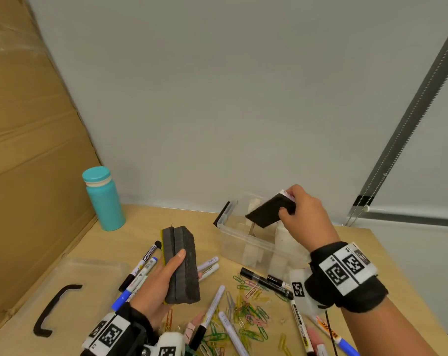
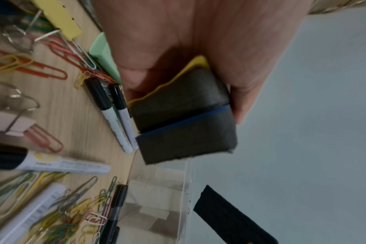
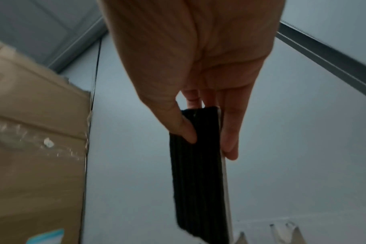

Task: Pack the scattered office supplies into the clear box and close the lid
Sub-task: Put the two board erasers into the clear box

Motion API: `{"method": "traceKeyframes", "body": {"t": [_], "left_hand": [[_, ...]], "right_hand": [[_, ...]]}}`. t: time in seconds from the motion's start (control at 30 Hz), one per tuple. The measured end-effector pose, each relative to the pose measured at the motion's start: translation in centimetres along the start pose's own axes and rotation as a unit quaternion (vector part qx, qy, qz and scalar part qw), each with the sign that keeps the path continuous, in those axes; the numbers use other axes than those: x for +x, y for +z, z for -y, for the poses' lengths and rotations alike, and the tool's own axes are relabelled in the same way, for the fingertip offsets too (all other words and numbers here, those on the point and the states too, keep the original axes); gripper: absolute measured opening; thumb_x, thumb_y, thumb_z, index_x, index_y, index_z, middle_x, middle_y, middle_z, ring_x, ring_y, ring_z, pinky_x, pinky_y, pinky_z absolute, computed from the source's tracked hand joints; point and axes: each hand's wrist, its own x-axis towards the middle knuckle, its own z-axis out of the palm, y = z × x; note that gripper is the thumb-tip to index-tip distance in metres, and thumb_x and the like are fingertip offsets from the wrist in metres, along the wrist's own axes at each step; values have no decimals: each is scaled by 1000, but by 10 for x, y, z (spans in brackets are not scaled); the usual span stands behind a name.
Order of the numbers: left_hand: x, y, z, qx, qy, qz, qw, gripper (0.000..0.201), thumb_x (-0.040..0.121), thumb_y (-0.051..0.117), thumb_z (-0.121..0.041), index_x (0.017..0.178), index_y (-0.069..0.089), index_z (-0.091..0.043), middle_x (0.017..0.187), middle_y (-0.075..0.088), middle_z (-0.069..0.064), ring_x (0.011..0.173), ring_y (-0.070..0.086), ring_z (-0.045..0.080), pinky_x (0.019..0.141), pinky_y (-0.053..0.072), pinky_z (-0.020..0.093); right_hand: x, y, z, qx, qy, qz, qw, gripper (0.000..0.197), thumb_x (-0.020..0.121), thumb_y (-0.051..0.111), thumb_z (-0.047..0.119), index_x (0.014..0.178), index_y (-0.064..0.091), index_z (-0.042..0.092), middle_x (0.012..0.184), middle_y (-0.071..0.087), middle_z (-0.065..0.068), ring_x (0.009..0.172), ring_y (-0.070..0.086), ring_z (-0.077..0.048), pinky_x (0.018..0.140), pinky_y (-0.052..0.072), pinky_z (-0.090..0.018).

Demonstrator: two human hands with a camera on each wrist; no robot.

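Note:
My left hand [image 1: 164,281] grips two stacked dark felt erasers [image 1: 183,263], one with a yellow back and one with a blue back [image 2: 184,118], above the table. My right hand [image 1: 298,209] pinches a thin black felt eraser with a white back [image 1: 268,210] [image 3: 198,173], tilted over the open clear box [image 1: 233,240]. The box holds white blocks. Markers [image 1: 265,281] and coloured paper clips [image 1: 248,312] lie scattered on the wooden table. The clear lid with a black handle [image 1: 56,308] lies flat at the left.
A teal bottle [image 1: 104,199] stands at the back left next to a cardboard sheet [image 1: 30,150]. A grey wall runs behind the table. Binder clips [image 2: 17,125] and a green eraser [image 2: 104,56] lie among the clips.

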Motion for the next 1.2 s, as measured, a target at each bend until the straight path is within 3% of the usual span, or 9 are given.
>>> {"method": "traceKeyframes", "body": {"t": [0.13, 0.3, 0.43, 0.63, 0.8, 0.93, 1.0, 1.13, 1.2], "left_hand": [[1, -9, 2, -2, -16, -2, 1000, 69, 73, 62, -41, 137, 48, -18, 119, 67, 11, 102, 68, 29, 82, 53, 44], [1, -12, 6, 11, -27, -10, 1000, 73, 72, 64, -45, 139, 45, -21, 121, 67, 7, 101, 69, 24, 79, 54, 39], [0, -6, 7, 27, -16, -7, 999, 71, 74, 64, -43, 139, 44, -24, 121, 66, 8, 97, 71, 22, 79, 55, 37], [-3, 3, 10, 38, -8, -6, 999, 70, 75, 64, -41, 140, 41, -30, 120, 67, 7, 97, 71, 24, 78, 56, 38], [-7, 5, 13, 26, -10, -1, 1000, 68, 76, 63, -39, 140, 40, -32, 119, 67, 3, 99, 70, 25, 83, 54, 41], [-9, 1, 13, 24, -9, -5, 1000, 68, 75, 64, -39, 139, 42, -30, 118, 68, 5, 99, 70, 26, 81, 54, 40], [-10, -1, 13, 23, -9, -7, 1000, 68, 75, 64, -39, 139, 42, -30, 119, 68, 6, 98, 70, 26, 80, 55, 40], [-12, -1, 12, 16, -18, -3, 1000, 66, 75, 64, -38, 136, 44, -29, 116, 69, 7, 98, 70, 27, 76, 56, 39], [-12, 0, 11, 4, -29, 0, 1000, 60, 77, 63, -39, 133, 46, -28, 113, 70, 8, 98, 70, 29, 76, 56, 40]], "right_hand": [[2, 16, -5, -114, -12, -10, 993, 23, 92, 49, 14, 115, 48, 14, 103, 61, -9, 83, 62, -27, 64, 50, -35], [1, 42, -12, -208, -36, 69, 975, 28, 92, 47, 8, 119, 45, 15, 108, 60, -6, 85, 62, -26, 59, 39, -29], [10, 57, -15, -289, -33, 124, 949, 24, 94, 48, 13, 117, 51, 18, 100, 65, -4, 85, 65, -24, 60, 41, -30], [33, 75, -12, -356, -9, 171, 919, 20, 91, 48, 9, 105, 61, 15, 102, 66, -3, 98, 63, -23, 90, 41, -32], [38, 87, -14, -391, 1, 174, 904, 18, 89, 51, 13, 100, 64, 19, 85, 64, 2, 99, 63, -20, 110, 27, -41], [41, 94, -20, -389, 32, 258, 884, 21, 93, 45, 25, 78, 58, 18, 72, 54, 5, 100, 62, -18, 117, 0, -53], [43, 94, -24, -352, 46, 299, 886, 28, 94, 40, 26, 69, 53, 19, 74, 56, 5, 108, 59, -20, 114, -6, -57], [33, 89, -34, -258, 4, 279, 925, 30, 96, 41, 23, 107, 68, 28, 114, 66, 7, 118, 54, -15, 117, -6, -54], [17, 83, -37, -182, -18, 218, 959, 28, 97, 42, 24, 111, 65, 30, 119, 64, 9, 118, 53, -11, 119, 0, -48]]}}
